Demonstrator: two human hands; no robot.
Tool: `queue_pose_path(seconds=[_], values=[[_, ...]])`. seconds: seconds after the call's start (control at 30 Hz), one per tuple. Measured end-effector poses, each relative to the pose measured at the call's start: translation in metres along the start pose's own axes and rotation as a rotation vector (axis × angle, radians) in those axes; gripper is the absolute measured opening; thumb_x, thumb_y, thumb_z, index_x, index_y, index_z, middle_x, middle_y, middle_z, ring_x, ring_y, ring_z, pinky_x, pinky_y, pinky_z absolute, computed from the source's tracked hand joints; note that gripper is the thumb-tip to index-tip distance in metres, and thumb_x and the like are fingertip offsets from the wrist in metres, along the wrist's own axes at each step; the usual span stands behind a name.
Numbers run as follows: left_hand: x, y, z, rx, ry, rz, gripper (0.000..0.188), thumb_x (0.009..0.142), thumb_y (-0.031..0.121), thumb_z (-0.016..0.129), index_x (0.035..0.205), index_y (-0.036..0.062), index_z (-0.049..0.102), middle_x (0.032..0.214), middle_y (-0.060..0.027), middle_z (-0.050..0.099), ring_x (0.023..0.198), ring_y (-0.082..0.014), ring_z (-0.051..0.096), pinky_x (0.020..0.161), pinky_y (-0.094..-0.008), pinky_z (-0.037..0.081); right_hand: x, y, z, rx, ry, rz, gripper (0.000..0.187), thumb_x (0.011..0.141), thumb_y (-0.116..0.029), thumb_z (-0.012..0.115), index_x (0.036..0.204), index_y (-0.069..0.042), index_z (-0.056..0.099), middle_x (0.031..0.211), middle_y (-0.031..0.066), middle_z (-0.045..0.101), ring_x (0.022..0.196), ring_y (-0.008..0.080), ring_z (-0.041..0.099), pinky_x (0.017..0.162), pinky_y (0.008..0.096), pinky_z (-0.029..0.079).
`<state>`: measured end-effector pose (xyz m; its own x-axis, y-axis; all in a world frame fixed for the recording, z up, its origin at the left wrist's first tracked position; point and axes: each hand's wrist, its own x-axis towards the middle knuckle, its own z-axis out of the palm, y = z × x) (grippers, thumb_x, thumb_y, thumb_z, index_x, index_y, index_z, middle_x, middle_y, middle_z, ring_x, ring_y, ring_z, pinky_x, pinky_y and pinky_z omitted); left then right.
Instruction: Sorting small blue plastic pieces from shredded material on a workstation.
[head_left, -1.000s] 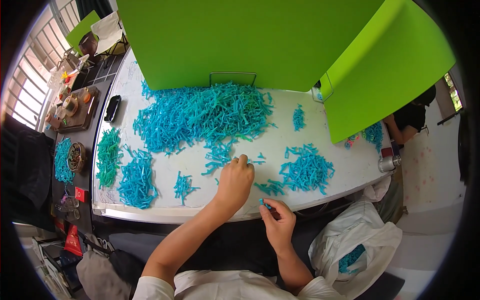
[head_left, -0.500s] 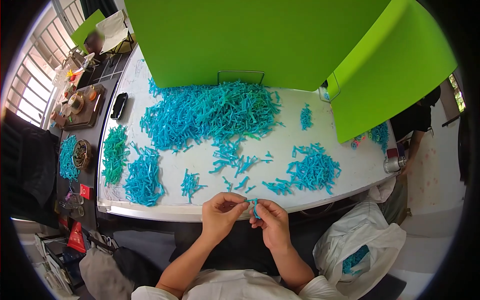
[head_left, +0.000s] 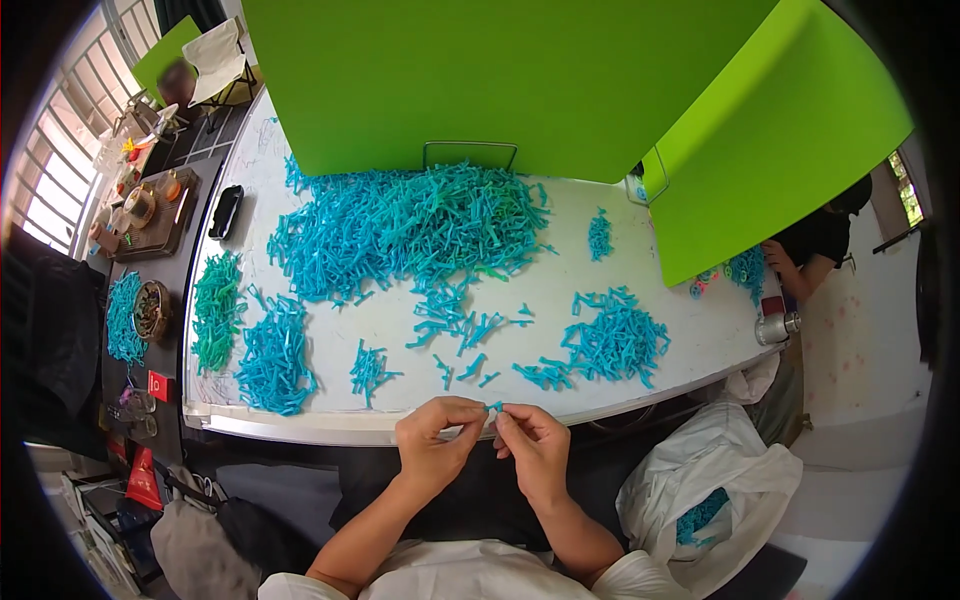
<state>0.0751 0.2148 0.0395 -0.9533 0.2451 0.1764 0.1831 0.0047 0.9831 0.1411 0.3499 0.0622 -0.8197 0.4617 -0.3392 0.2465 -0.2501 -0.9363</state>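
Observation:
Just over the front edge of the table [head_left: 330, 345], my left hand [head_left: 435, 442] and my right hand [head_left: 537, 452] meet fingertip to fingertip. Between them is a small blue plastic piece [head_left: 495, 407], pinched from both sides and mostly covered by the fingers. A few loose blue pieces [head_left: 472, 367] lie just beyond my hands. A small blue cluster [head_left: 370, 375] sits to the left of them, and a larger blue heap [head_left: 617, 338] to the right. Farther back spreads a big blue and green pile [head_left: 410, 235].
Green panels [head_left: 450, 80] on wire stands border the far and right sides. At the left are a green heap [head_left: 216, 312], another blue heap [head_left: 274, 355] and a black tray [head_left: 227, 212]. A white bag [head_left: 655, 480] hangs low at right. Another person's arm [head_left: 800, 275] shows behind the right panel.
The blue piece, which hung down in a loop by my right fingers, is now mostly hidden between both sets of fingertips. At the right edge, the other person's hand has come into view.

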Motion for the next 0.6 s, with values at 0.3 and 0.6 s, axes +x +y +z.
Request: queue_pose_path(seconds=[0.3, 0.6], values=[[0.002, 0.002, 0.004, 0.073, -0.094, -0.012, 0.016, 0.082, -0.006, 0.084, 0.095, 0.0000, 0.076, 0.098, -0.0131, 0.079, 0.094, -0.0213, 0.077, 0.086, -0.0336, 0.061, 0.004, 0.001, -0.027, -0.027, -0.039, -0.037, 0.010, 0.097, -0.004, 0.074, 0.105, 0.002, 0.075, 0.088, 0.0081, 0.074, 0.069, 0.0126, 0.067, 0.059, 0.0244, 0.050], [0.007, 0.008, 0.018, 0.339, -0.108, 0.291, 0.018, 0.081, -0.005, 0.081, 0.095, 0.0049, 0.075, 0.097, -0.0105, 0.075, 0.084, -0.0284, 0.073, 0.070, -0.0362, 0.058, 0.086, -0.041, -0.108, -1.044, 0.648, -0.644, 0.016, 0.084, -0.003, 0.081, 0.100, -0.003, 0.078, 0.098, 0.0097, 0.070, 0.092, 0.0255, 0.062, 0.080, 0.0370, 0.052]])
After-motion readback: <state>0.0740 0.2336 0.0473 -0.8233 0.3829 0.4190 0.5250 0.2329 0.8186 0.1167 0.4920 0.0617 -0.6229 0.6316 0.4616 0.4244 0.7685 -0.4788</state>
